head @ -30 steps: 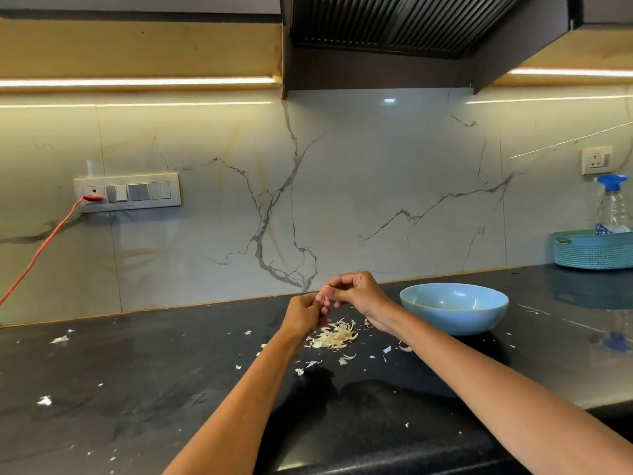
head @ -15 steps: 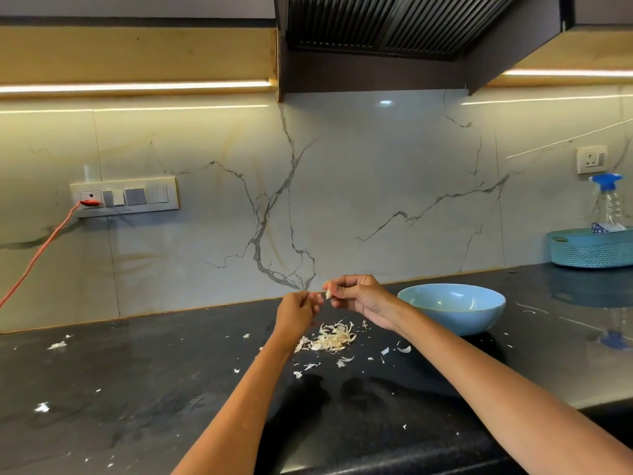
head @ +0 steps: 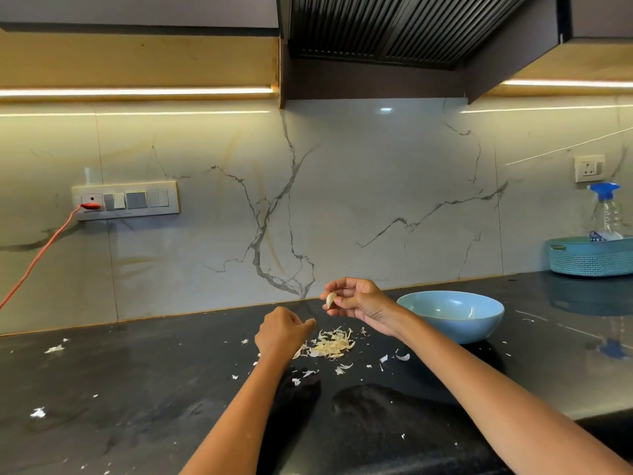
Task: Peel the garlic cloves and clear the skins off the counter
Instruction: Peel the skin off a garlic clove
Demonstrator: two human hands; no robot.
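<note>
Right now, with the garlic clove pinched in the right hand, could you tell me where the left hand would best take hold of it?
Probably by the lower tapered tip of the garlic clove, coming from below and left. The right hand pinches its upper right side, so that tip hangs free, facing the left hand.

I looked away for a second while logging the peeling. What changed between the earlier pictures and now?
The hands came apart. The left hand let go of the garlic clove and dropped toward the pile of skins; whether it carries a skin is unclear. The right hand alone pinches the clove, held above the counter. The blue bowl and the skins stayed put.
</note>
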